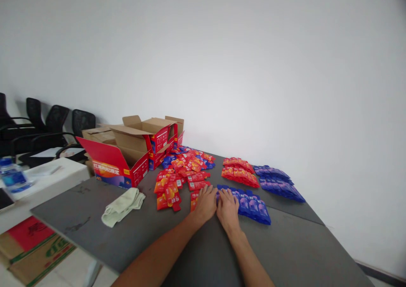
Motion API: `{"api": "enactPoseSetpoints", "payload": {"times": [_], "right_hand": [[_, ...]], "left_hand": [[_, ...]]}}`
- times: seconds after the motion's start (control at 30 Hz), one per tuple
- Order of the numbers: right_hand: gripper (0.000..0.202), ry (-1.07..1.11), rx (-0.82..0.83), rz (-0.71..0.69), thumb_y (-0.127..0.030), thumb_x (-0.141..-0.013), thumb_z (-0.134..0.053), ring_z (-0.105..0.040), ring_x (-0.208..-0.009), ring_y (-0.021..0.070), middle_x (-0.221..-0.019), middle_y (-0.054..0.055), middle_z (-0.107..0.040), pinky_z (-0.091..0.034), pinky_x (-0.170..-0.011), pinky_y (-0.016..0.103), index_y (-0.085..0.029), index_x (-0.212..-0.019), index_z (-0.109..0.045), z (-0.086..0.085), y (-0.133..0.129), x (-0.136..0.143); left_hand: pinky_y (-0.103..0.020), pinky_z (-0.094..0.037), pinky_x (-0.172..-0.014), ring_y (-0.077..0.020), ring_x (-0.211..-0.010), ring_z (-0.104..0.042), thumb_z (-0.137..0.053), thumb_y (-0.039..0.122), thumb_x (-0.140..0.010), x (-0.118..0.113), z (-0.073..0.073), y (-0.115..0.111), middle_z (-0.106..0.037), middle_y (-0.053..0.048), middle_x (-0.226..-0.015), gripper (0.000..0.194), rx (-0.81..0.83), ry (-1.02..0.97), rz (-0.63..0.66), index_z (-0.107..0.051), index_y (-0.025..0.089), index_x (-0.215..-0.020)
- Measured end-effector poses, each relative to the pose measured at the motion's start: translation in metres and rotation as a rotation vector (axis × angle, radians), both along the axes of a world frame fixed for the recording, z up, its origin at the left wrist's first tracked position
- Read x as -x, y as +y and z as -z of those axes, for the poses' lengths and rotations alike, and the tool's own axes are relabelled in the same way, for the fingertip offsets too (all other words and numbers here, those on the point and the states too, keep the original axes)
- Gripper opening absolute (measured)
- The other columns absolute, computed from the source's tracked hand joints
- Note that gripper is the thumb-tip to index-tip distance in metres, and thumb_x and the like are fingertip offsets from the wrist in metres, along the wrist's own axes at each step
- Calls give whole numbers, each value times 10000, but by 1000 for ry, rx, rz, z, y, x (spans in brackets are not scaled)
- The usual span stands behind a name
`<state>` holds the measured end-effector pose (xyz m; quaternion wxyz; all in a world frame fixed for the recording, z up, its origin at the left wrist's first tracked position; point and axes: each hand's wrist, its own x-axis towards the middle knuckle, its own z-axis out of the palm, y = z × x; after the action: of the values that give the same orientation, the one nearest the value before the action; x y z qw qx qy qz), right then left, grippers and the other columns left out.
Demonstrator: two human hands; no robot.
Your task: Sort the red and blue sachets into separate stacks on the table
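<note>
Near the middle of the grey table (203, 253), my left hand (207, 203) rests on red and orange sachets (194, 199), its fingers bent. Close beside it, my right hand (227, 207) lies over the left end of a row of blue sachets (253, 205). What the fingertips of both hands hold, if anything, is too small to make out. A loose heap of red sachets (169, 187) lies left of my hands. Behind them are neat rows of red sachets (240, 171) and, further right, rows of blue sachets (281, 183).
Open red cartons (139, 168) stand at the table's back left, beside a mixed sachet pile (190, 160). A pale cloth (123, 206) lies in front of them. At the left are a white side table (60, 172) with a water bottle (13, 177), and black chairs (57, 120).
</note>
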<state>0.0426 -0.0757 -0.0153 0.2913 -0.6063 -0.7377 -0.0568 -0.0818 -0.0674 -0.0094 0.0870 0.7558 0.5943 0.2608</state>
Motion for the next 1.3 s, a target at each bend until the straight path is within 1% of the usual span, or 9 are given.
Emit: {"api": "enactPoseSetpoints", "payload": {"times": [0.3,0.43,0.53,0.63,0.73,0.9,1.0,1.07,1.3], "right_hand": [[429,31,47,-232,-203,-942,-352,-388,-1356,204,-1403,66,-536,-237,-1106,372,-213,-1305,-581,-17,43,116],[442,5,80,-286,-199,-943,-345,-353,-1380,208,-1441,70,-494,-191,-1135,404,-228,-1327,-562,-15,60,161],[445,-16,103,-305,-211,-935,-363,-309,-1405,223,-1468,65,-461,-139,-1151,461,-255,-1336,-549,-14,71,185],[435,-26,149,-302,-253,-934,-381,-274,-1418,263,-1498,55,-418,-133,-1133,536,-289,-1335,-546,-12,79,200],[401,-26,259,-300,-306,-939,-381,-313,-1390,311,-1473,53,-453,-193,-1085,587,-312,-1278,-595,-11,83,206],[387,-25,241,-328,-340,-956,-359,-477,-1225,292,-1260,94,-622,-332,-996,475,-235,-948,-731,-12,82,207],[371,-4,193,-319,-339,-953,-382,-543,-1099,266,-1092,109,-685,-351,-960,423,-204,-907,-725,-15,86,209],[342,11,169,-325,-319,-948,-393,-560,-1066,247,-1060,98,-693,-355,-950,393,-206,-938,-715,-17,93,211],[416,-29,158,-377,-175,-916,-376,-529,-1196,210,-1313,100,-594,-366,-973,295,-191,-1265,-603,-15,141,226]], "left_hand": [[-483,-107,-1191,-272,-1427,-263,-371,294,-932,121,-12,27,-438,-92,-1483,468,-101,112,-220,-504,217,-1375],[-533,-59,-1176,-316,-1458,-173,-438,371,-909,168,-9,41,-371,-107,-1527,488,-38,186,-365,-510,228,-1369],[-611,-41,-1142,-356,-1460,-141,-452,417,-896,191,-3,45,-342,-102,-1545,516,60,198,-375,-488,276,-1391],[-674,-78,-1096,-382,-1440,-181,-453,381,-885,204,-1,42,-358,-93,-1536,525,146,181,-334,-458,330,-1407],[-657,-128,-1085,-375,-1401,-261,-500,365,-852,209,-4,37,-407,-87,-1503,491,166,175,-306,-524,347,-1342],[-572,-261,-1034,-341,-1244,-440,-416,373,-908,212,-12,41,-617,-133,-1242,329,98,206,-325,-695,259,-1040],[-508,-327,-993,-313,-1155,-508,-337,335,-948,215,-13,56,-666,-155,-1094,382,84,198,-414,-692,201,-983],[-459,-354,-983,-291,-1142,-526,-352,292,-942,219,-13,71,-659,-152,-1122,349,77,175,-474,-674,190,-1025],[-364,-406,-950,-263,-1110,-590,-437,250,-887,236,-8,134,-639,-188,-1183,372,159,89,-668,-598,134,-1201]]}}
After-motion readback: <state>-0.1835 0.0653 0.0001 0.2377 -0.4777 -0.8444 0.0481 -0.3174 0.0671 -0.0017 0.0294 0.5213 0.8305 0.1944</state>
